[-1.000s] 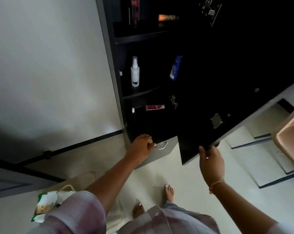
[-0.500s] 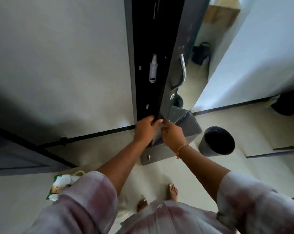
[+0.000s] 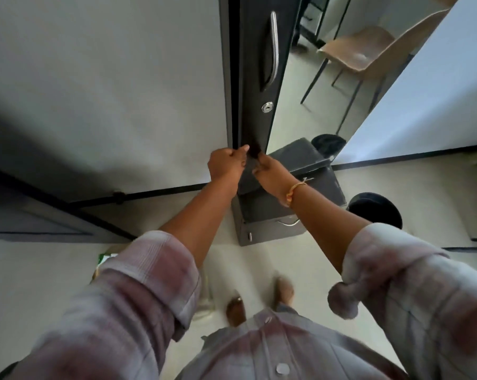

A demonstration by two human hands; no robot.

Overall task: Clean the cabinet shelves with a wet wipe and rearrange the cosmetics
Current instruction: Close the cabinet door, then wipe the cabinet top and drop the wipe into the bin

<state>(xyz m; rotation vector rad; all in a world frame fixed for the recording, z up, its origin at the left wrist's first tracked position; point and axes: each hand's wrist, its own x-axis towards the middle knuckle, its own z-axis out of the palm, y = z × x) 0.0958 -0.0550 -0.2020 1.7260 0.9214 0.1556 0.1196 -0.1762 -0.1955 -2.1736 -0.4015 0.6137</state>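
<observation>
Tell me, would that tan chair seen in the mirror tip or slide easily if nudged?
Probably slides easily: the chair stands on thin dark legs on a smooth pale floor. It looks light, with a thin moulded seat. Its splayed legs likely resist tipping.

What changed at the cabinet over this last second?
The cabinet door swung from wide open to almost shut, hiding the shelves and cosmetics. The right hand moved from the door's bottom corner inward to meet the left hand at the door's lower edge. The person stayed standing before the cabinet.
</observation>
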